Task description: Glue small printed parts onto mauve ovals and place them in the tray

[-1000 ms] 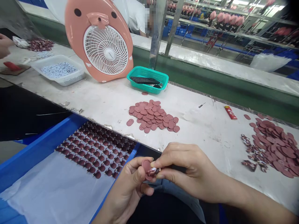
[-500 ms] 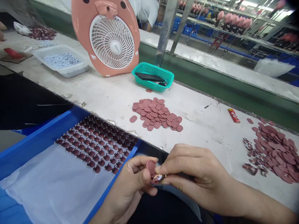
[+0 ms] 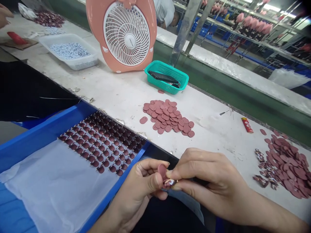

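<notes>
My left hand (image 3: 139, 191) pinches a small dark-pink oval disc (image 3: 162, 170) between thumb and fingers, below the table's near edge. My right hand (image 3: 206, 181) meets it from the right, its fingertips closed on a tiny patterned piece (image 3: 171, 183) pressed against the disc. A heap of the same pink discs (image 3: 167, 117) lies on the white table ahead. A larger heap (image 3: 288, 160) lies at the right, with small patterned pieces (image 3: 263, 168) beside it. Rows of finished dark discs (image 3: 104, 142) lie on white paper in a blue tray (image 3: 36, 139) at my left.
A pink fan (image 3: 126, 32) stands at the back, with a teal basket (image 3: 167, 77) to its right and a white tray of small beads (image 3: 69, 53) to its left. A red tube (image 3: 247, 124) lies on the table. Another person's hand (image 3: 3, 14) shows far left.
The camera view has shifted, so the table contents sit lower and further right in the picture. Both hands stay pinched together on the disc and the small piece.
</notes>
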Demonstrator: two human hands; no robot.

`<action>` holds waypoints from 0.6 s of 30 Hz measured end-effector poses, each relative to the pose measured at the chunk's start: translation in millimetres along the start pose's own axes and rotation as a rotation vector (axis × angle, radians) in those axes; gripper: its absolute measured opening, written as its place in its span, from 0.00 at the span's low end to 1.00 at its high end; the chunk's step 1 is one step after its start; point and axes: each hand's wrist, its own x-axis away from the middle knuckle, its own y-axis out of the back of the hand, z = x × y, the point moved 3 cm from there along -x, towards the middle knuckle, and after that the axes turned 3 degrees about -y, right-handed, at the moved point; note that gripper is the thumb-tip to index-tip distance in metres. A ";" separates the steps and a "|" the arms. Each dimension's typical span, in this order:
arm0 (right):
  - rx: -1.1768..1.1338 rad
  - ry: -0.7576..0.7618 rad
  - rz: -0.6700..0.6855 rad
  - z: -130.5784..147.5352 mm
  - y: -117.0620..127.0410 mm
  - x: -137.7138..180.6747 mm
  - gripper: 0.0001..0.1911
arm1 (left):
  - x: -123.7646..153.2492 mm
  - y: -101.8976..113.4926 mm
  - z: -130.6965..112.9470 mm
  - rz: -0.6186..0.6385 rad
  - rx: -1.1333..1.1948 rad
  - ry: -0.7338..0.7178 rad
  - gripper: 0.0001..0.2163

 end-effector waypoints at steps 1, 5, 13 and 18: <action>-0.008 -0.003 0.004 -0.3 -0.3 -0.2 0.12 | 0.1 0.4 -0.1 -0.006 -0.003 0.002 0.19; -0.037 -0.027 0.026 -0.1 -0.6 -1.7 0.13 | 0.4 1.4 -0.6 -0.007 -0.013 0.006 0.18; -0.019 -0.061 0.024 3.4 5.9 -6.3 0.19 | -1.5 0.6 -1.2 0.098 0.064 0.031 0.19; -0.020 -0.067 -0.001 0.1 3.6 -5.4 0.13 | -3.2 5.3 0.1 0.095 0.095 0.040 0.18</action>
